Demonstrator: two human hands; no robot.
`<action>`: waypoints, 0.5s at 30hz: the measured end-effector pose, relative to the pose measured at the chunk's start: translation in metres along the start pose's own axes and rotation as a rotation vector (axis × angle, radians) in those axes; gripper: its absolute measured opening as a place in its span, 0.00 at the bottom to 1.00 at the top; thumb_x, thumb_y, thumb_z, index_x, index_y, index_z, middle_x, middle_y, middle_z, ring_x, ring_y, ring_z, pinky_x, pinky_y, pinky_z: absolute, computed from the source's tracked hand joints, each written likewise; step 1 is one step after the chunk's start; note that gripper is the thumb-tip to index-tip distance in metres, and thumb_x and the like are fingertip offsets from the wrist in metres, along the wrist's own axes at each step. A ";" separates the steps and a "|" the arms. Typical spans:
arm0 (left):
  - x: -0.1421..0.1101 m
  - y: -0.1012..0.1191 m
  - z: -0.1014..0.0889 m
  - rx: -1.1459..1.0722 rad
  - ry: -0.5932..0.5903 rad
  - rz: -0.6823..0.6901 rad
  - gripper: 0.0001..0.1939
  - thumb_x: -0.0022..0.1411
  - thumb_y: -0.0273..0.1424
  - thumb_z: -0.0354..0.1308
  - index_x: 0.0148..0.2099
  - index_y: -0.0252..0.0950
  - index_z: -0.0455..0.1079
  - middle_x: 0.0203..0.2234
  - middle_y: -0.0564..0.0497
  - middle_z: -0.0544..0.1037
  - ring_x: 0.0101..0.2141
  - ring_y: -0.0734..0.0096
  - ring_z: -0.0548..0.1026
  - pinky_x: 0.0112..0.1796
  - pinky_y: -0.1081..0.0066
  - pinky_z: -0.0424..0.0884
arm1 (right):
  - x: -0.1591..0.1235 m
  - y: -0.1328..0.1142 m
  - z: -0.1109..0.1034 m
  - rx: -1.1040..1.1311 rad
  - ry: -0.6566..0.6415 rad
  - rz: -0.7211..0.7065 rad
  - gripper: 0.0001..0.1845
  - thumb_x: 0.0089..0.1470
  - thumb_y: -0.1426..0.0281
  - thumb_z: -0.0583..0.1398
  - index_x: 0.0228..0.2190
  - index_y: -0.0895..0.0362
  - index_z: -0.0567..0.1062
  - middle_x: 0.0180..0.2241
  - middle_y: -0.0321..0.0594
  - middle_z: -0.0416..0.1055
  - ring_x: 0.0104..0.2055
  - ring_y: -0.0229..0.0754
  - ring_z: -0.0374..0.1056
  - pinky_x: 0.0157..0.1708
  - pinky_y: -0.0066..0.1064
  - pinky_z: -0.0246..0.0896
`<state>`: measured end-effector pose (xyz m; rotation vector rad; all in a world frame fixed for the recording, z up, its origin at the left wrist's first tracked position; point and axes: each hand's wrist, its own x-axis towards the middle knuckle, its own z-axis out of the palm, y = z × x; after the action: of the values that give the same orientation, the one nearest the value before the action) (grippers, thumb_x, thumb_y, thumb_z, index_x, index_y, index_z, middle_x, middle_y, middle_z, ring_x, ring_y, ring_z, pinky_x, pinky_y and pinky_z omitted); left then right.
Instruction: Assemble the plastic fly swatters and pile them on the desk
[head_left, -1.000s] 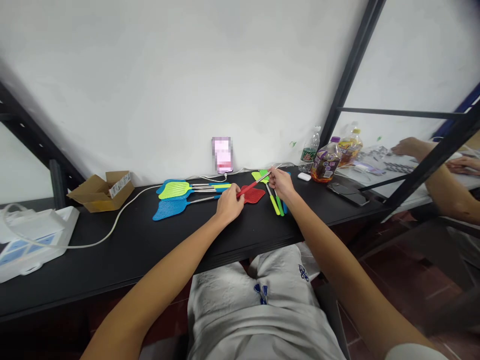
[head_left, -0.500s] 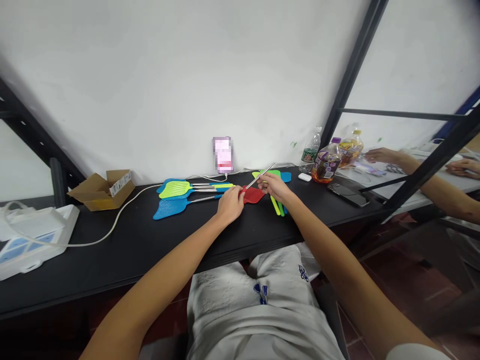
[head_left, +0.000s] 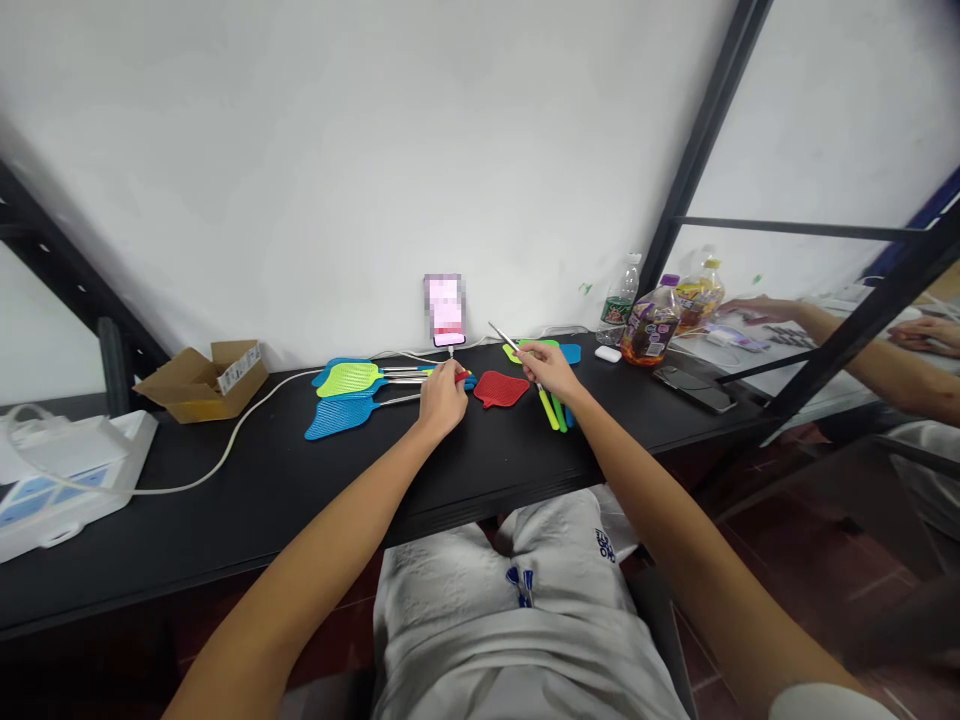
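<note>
My left hand [head_left: 442,400] is closed round a slim red handle [head_left: 466,375], and only its end pokes out past the fingers. In my right hand [head_left: 551,370], thumb and fingers pinch a thin silver metal rod [head_left: 504,336] that slants up to the left. A red fly swatter head [head_left: 501,389] lies flat on the black table [head_left: 480,470] between my hands. Left of my left hand are blue [head_left: 341,413] and yellow-green [head_left: 351,378] fly swatters with metal shafts. Near my right hand lie more swatters, with a yellow-green handle [head_left: 548,410] and a green handle [head_left: 559,414].
A phone [head_left: 445,310] leans on the wall, its cable running along the back. To the left stand an open cardboard box [head_left: 202,385] and a white power strip [head_left: 82,480]. Bottles [head_left: 651,325], a white case [head_left: 608,354] and another phone [head_left: 694,389] are at right. Beyond the frame, another person's arm [head_left: 855,350] shows.
My hands have moved apart. The left has shifted left with the red handle, while the rod in my right hand has swung from pointing up-right to up-left. The red swatter head is now uncovered.
</note>
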<state>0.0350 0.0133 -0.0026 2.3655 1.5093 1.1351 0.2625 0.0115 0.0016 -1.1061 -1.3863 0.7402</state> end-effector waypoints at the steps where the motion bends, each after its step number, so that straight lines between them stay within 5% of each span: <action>1: 0.000 0.000 -0.001 0.009 0.004 -0.010 0.07 0.63 0.21 0.52 0.40 0.38 0.66 0.41 0.45 0.76 0.45 0.59 0.73 0.46 0.61 0.68 | 0.000 0.002 0.000 -0.095 0.003 -0.045 0.15 0.49 0.58 0.64 0.32 0.57 0.78 0.19 0.32 0.65 0.20 0.34 0.60 0.20 0.26 0.52; 8: 0.001 0.002 -0.005 0.060 0.015 -0.062 0.08 0.64 0.22 0.51 0.41 0.39 0.67 0.41 0.45 0.76 0.45 0.59 0.73 0.45 0.61 0.67 | -0.004 0.011 0.000 -0.451 -0.128 -0.164 0.16 0.51 0.59 0.62 0.30 0.58 0.82 0.21 0.37 0.72 0.24 0.38 0.63 0.25 0.29 0.54; 15: 0.002 -0.005 0.006 -0.002 -0.002 0.033 0.04 0.63 0.25 0.54 0.39 0.38 0.68 0.38 0.47 0.78 0.41 0.62 0.74 0.43 0.65 0.68 | -0.003 0.004 0.002 -0.362 -0.021 -0.223 0.14 0.50 0.58 0.63 0.26 0.58 0.77 0.26 0.39 0.73 0.28 0.39 0.65 0.29 0.30 0.60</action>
<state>0.0359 0.0188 -0.0082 2.3983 1.4724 1.1410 0.2613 0.0108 -0.0037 -1.1958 -1.6727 0.3484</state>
